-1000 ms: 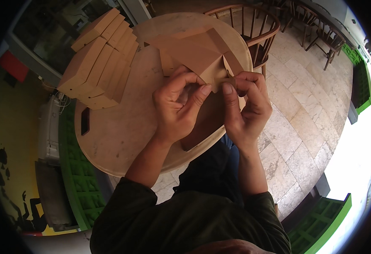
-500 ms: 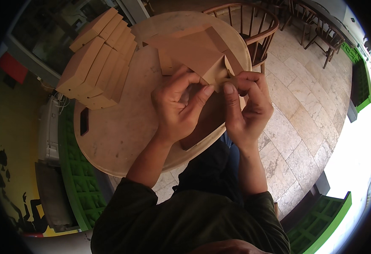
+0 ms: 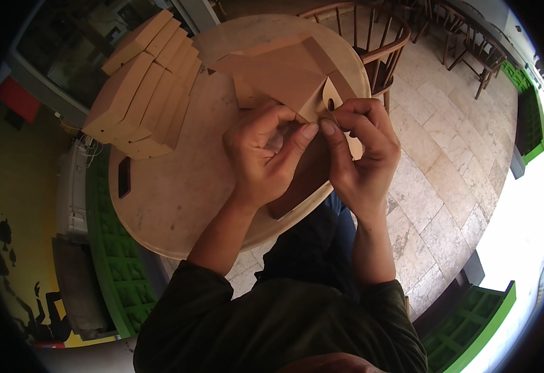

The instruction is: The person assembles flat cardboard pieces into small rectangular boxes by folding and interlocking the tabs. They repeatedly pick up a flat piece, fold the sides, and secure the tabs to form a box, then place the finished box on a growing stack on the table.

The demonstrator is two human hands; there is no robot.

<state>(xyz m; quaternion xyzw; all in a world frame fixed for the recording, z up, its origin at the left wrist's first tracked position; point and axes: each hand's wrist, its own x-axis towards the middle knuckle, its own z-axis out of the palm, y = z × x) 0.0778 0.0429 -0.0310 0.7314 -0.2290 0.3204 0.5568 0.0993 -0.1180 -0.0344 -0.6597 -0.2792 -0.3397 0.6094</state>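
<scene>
A flat brown cardboard box blank (image 3: pixel 272 74) with flaps and a slot is held up over a round wooden table (image 3: pixel 178 193). My left hand (image 3: pixel 262 158) pinches its lower edge, thumb pointing right. My right hand (image 3: pixel 362 155) grips the same edge from the right, fingers curled over a flap beside an oval cut-out (image 3: pixel 331 99). The two thumbs almost touch. A darker brown sheet (image 3: pixel 303 180) lies under both hands on the table.
A leaning row of folded cardboard boxes (image 3: pixel 144 87) fills the table's far left. A dark phone (image 3: pixel 124 177) lies near the left rim. A wooden chair (image 3: pixel 371 31) stands behind the table, green crates (image 3: pixel 113 261) at the left, stone tiles (image 3: pixel 446 161) at the right.
Both hands have stayed on the cardboard piece, which has shifted slightly; the fingers have worked along the flap edge near the oval cut-out.
</scene>
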